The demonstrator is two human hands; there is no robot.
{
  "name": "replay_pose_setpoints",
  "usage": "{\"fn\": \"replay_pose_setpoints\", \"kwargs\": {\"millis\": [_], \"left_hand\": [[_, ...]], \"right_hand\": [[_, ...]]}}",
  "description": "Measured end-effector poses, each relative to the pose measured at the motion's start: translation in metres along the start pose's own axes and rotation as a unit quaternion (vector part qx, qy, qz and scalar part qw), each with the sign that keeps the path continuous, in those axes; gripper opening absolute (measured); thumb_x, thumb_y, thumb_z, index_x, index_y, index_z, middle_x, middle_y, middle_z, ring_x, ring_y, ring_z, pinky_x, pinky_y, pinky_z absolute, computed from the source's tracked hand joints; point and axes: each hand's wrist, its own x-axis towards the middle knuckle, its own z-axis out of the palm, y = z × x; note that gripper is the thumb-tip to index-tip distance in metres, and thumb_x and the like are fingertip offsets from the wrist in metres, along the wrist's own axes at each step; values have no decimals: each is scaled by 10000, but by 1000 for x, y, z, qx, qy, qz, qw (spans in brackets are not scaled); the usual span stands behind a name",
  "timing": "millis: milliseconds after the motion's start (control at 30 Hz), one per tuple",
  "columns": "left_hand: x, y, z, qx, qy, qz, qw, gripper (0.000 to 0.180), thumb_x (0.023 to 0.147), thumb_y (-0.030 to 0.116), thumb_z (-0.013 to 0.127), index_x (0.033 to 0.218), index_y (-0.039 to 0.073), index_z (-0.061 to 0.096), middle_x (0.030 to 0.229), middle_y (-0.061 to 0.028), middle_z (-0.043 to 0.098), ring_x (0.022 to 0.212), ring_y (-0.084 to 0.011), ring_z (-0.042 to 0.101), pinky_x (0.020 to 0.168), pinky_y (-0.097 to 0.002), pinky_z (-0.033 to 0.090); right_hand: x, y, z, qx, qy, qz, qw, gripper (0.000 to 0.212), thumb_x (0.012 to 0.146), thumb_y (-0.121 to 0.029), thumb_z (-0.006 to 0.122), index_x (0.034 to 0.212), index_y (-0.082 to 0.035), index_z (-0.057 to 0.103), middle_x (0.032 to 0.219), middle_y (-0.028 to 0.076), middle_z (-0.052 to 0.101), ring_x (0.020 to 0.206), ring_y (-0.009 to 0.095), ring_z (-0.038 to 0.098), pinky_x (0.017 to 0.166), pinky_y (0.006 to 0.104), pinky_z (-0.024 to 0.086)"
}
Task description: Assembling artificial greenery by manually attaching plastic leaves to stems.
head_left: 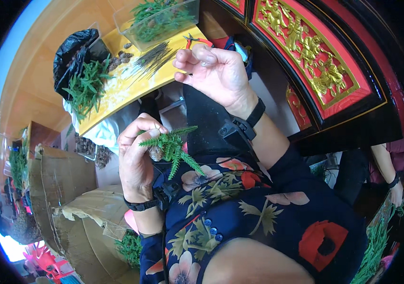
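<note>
Head view: left hand (135,156) pinches a small green sprig (173,147) between thumb and fingers, held off the counter (161,78), out past its near edge and in front of the flowered top (263,203). Leaves fan out to the right of the grip (something brownish sits at its base, too covered to name). Right hand (225,78) is raised at the counter's right end, palm side showing, fingers curled in with narrow gaps; cannot tell if anything thin is in them. Just beyond it, red-handled pliers (197,41) near the right corner. Clear bin (136,44) of greenery along the far edge; dark thin sticks (152,60) spread mid-counter, brown cones (119,61) beside them. Toward the left edge, loose sprigs (87,87) pile against a black bag (67,61), some hanging over the edge.
</note>
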Motion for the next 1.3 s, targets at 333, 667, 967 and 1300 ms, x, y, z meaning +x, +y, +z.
{"fn": "replay_pose_setpoints", "kwargs": {"millis": [333, 667, 967, 1300], "left_hand": [[2, -1, 5, -6, 3, -11, 1000, 83, 759, 39, 541, 758, -21, 598, 762, -49, 537, 713, -109, 488, 670, -219, 362], [2, -5, -1, 3, -5, -6, 1000, 87, 763, 33, 544, 767, -25, 609, 774, -56, 551, 710, -110, 499, 650, -218, 378], [0, 3, 8, -4, 9, -48, 999, 107, 758, 74, 544, 765, -15, 602, 769, -55, 550, 709, -108, 476, 660, -221, 361], [-1, 2, 2, 0, 5, -57, 998, 88, 749, 62, 552, 748, -9, 604, 753, -54, 553, 720, -109, 503, 664, -228, 380]], "right_hand": [[-1, 1, 4, -8, 26, 4, 1000, 172, 728, -114, 449, 574, -113, 373, 934, 121, 538, 963, 229, 455, 874, 352, 360], [0, 3, 5, -17, 20, 2, 1000, 183, 746, -125, 436, 575, -119, 370, 918, 116, 532, 944, 214, 446, 866, 340, 347], [0, -3, 4, -60, -5, -5, 998, 185, 758, -124, 421, 578, -135, 376, 829, 88, 516, 868, 201, 440, 827, 331, 350], [-1, 3, 21, -275, -47, -86, 957, 180, 730, -108, 397, 554, -115, 359, 605, 46, 442, 661, 164, 405, 674, 303, 333]]}}
